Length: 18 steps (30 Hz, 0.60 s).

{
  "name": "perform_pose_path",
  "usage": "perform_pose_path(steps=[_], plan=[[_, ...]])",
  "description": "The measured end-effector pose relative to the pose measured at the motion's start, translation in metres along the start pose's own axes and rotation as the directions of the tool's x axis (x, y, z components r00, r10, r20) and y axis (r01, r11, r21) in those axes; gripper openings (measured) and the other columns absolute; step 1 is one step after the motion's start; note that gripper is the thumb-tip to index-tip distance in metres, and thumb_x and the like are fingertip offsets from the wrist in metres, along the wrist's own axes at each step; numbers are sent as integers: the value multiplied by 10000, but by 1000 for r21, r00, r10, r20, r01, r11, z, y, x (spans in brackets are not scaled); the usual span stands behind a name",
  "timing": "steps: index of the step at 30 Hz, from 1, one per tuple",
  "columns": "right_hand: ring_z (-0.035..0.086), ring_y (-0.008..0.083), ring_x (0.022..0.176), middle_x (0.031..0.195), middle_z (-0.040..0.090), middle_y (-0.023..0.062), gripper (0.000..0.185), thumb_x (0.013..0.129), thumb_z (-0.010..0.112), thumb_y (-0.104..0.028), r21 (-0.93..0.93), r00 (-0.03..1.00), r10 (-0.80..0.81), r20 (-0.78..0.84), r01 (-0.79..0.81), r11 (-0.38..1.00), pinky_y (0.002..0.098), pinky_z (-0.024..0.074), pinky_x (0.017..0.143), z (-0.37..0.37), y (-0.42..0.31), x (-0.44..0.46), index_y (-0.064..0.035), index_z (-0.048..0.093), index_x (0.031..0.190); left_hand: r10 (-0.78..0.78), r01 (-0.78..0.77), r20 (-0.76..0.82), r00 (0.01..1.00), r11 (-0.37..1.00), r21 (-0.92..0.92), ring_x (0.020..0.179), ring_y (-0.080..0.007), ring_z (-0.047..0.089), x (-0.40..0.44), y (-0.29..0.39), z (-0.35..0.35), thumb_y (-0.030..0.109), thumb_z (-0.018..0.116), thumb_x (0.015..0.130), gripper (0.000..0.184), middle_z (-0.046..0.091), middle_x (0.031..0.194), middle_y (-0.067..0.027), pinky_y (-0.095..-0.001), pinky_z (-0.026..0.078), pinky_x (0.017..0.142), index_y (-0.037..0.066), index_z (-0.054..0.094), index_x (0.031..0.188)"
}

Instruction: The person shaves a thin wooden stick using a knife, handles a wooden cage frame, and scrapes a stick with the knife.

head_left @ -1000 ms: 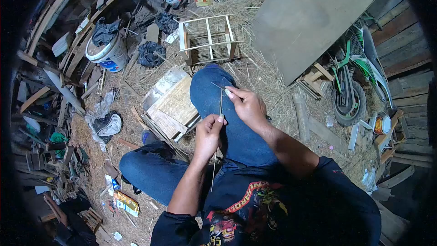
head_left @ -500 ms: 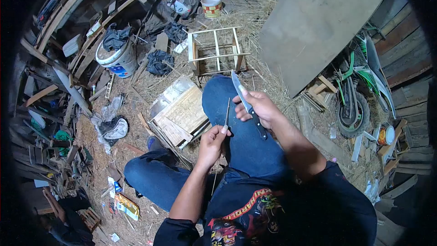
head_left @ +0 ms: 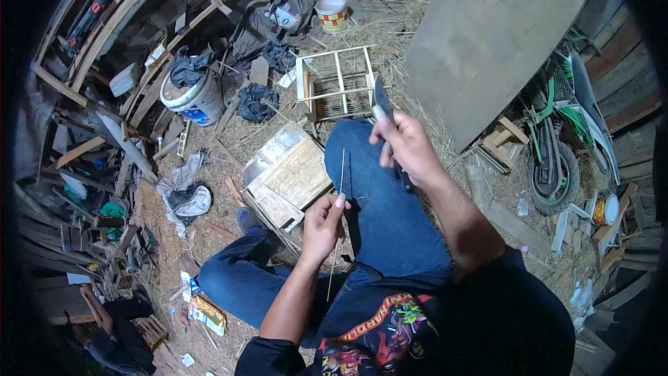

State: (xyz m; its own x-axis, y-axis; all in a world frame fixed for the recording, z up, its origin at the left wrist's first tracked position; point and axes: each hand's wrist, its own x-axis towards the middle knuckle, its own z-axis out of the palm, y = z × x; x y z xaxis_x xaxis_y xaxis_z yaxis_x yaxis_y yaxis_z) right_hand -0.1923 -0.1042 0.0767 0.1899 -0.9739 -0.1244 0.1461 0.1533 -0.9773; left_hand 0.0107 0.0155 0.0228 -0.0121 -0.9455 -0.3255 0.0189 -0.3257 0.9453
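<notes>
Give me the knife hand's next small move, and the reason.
Probably bring the black-handled metal knife in the right hand to the thin light-brown stick: the blade is apart from the stick, whose far end projects bare from the pinching left hand.

Light: cool, bright on board [head_left: 497, 45] and floor [head_left: 147, 210]. Shadow: deep across shirt's [head_left: 497, 313] right side; dark streak on jeans [head_left: 400, 233] beside rod [head_left: 342, 175]. Edges: black, rounded; lower left dim.
</notes>
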Motion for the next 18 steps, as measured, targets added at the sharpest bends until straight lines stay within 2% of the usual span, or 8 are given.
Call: perform_pose_path(steps=[3, 4, 5, 7, 9, 11, 14, 18], plan=[[486, 53, 477, 740, 624, 27, 532, 831, 853, -431, -118, 996, 42, 78, -32, 992, 207, 398, 431, 21, 0, 3, 13, 648, 1040, 58, -58, -14, 998, 998, -16, 463, -30, 379, 3, 10, 2, 294, 591, 1060, 272, 480, 608, 66, -227, 287, 433, 62, 632, 922], [518, 60, 510, 719, 621, 8, 465, 826, 870, -337, -141, 996, 67, 66, -57, 988, 210, 398, 455, 32, 2, 1, 15, 664, 1050, 78, -77, 10, 997, 997, -9, 469, -26, 386, 3, 18, 2, 286, 592, 1060, 267, 484, 612, 67, -225, 286, 436, 58, 634, 926], [560, 71, 573, 722, 640, 11, 361, 858, 841, -259, -118, 997, -21, 70, 29, 993, 229, 429, 509, 40, 16, 4, 16, 689, 1036, 94, -94, 33, 995, 996, -4, 475, -22, 394, 2, 23, 1, 278, 593, 1060, 262, 487, 617, 69, -223, 286, 439, 55, 635, 930], [596, 82, 647, 744, 664, 21, 248, 893, 799, -190, -162, 999, 33, 23, -29, 986, 246, 457, 569, 46, 10, 8, 14, 709, 1002, 91, -91, 32, 995, 996, 0, 482, -19, 401, 4, 22, -1, 276, 597, 1059, 264, 495, 624, 72, -217, 288, 444, 46, 638, 938], [501, 38, 503, 722, 639, -4, 210, 899, 799, -201, -134, 999, -32, -33, 27, 991, 208, 364, 435, 45, 16, 14, -11, 725, 951, 146, -149, 47, 988, 987, 62, 504, -16, 406, 2, 15, -7, 266, 601, 1057, 265, 504, 636, 72, -214, 295, 463, 38, 644, 930], [494, 30, 485, 713, 645, -5, 208, 904, 795, -218, -110, 990, -111, -88, 101, 989, 200, 355, 425, 45, 18, 11, -22, 726, 921, 172, -176, 62, 983, 981, 84, 516, -14, 408, 1, 10, -11, 261, 603, 1056, 265, 508, 641, 73, -213, 298, 473, 33, 646, 927], [474, 17, 459, 684, 642, -13, 214, 885, 819, -231, -235, 985, 151, 83, -127, 964, 184, 332, 406, 38, 10, -5, -44, 718, 853, 256, -265, 86, 963, 955, 134, 559, -15, 419, 1, 8, -15, 249, 605, 1054, 268, 520, 669, 69, -219, 320, 505, 28, 654, 909], [450, 16, 448, 692, 651, 6, 220, 909, 796, -232, -161, 979, 128, 159, -103, 982, 186, 308, 398, 43, 18, -9, -38, 698, 873, 212, -224, 113, 971, 969, 108, 589, -23, 432, -2, 14, -14, 233, 607, 1051, 265, 535, 698, 65, -224, 333, 528, 26, 657, 893]])
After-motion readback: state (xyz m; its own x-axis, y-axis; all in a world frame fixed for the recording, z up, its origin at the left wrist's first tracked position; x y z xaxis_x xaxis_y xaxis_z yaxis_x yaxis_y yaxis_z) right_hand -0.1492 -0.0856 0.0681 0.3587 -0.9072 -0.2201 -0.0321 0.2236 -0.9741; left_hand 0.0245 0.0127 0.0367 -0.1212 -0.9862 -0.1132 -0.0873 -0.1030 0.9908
